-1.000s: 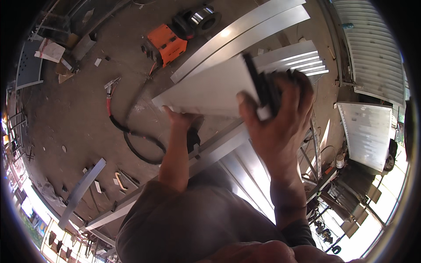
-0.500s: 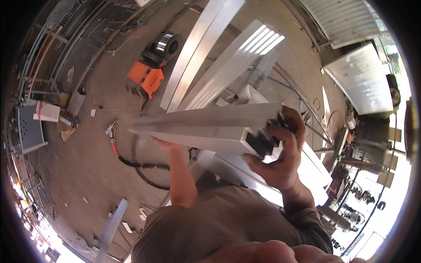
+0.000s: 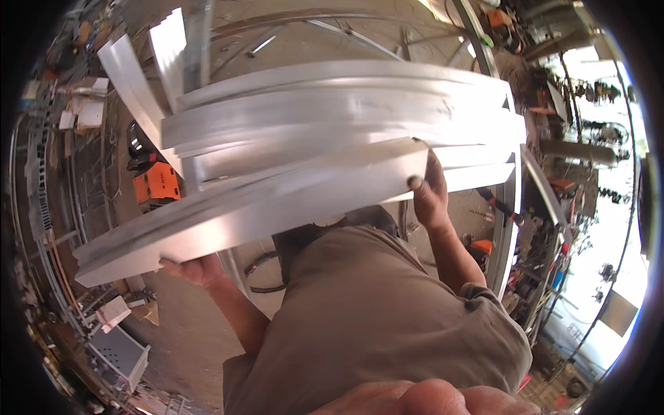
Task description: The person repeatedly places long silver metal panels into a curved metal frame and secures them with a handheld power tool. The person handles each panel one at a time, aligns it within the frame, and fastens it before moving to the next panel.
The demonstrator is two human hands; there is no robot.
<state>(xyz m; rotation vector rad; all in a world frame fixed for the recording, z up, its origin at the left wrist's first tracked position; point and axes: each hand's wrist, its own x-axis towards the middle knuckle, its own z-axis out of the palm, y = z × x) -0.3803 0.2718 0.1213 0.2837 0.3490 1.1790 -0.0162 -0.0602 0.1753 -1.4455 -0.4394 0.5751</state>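
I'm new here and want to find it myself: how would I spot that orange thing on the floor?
Start at the long silvery metal panel the hands carry across the middle. Look just under its left part, on the concrete floor. There sits a boxy orange machine, the only bright orange block there, beside a black one.

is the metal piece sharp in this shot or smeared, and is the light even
Head view: the long pale metal panel is streaked with motion blur along its length; the left hand and right hand at its ends look sharper. Right rim is blown out by daylight, left side dimmer; straight edges bow near the rim.
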